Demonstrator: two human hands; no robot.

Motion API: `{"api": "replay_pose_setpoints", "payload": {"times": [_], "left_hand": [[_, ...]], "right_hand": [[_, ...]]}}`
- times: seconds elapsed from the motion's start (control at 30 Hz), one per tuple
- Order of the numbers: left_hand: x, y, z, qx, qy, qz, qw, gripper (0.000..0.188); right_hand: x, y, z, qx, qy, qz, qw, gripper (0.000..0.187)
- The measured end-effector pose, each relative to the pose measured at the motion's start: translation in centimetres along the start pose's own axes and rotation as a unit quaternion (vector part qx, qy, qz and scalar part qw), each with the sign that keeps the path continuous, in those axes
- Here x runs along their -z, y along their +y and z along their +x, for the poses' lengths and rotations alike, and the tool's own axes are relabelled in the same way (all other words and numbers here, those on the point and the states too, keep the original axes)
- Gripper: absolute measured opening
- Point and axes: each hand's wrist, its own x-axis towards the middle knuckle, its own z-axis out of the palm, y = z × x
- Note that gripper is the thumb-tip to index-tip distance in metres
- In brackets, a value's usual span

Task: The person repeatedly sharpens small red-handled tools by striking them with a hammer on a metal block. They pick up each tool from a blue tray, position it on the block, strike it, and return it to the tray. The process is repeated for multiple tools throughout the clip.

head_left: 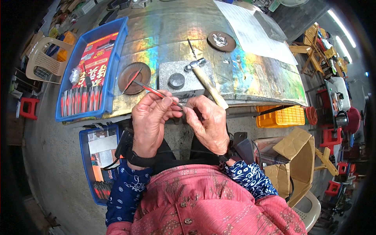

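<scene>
My left hand [153,122] pinches a slender red-and-black tool [156,92] with a pointed grey tip, which aims up and left over a round brown dish [126,71]. The thumb and fingers of my right hand [208,124] are closed at the tool's near end. A second red tool [131,82] lies across the dish. Just beyond my hands stands a speckled grey stone block [166,70], bearing a dark round metal piece [176,81]. A hammer [209,87] rests on the block with its wooden handle toward my right hand.
A blue tray [117,53] at the left holds several red-and-black tools; a second blue tray [87,172] sits lower. Farther back are a dark pointed rod [191,47] and another brown dish [229,46]. A yellow crate [282,116] and cardboard box [301,156] stand right.
</scene>
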Motion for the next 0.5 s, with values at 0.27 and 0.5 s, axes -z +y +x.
{"api": "replay_pose_setpoints", "payload": {"times": [0.27, 0.5], "left_hand": [[-0.1, 0.0, 1.2, -0.027, 0.01, 0.04, 0.999, 0.014], [0.6, 0.5, 4.0, -0.06, 0.003, 0.083, 0.995, 0.013]], "right_hand": [[-1.1, 0.6, 1.1, 0.007, 0.029, -0.018, 0.999, 0.008], [1.0, 1.6, 2.3, 0.039, 0.039, -0.144, 0.988, 0.013]]}}
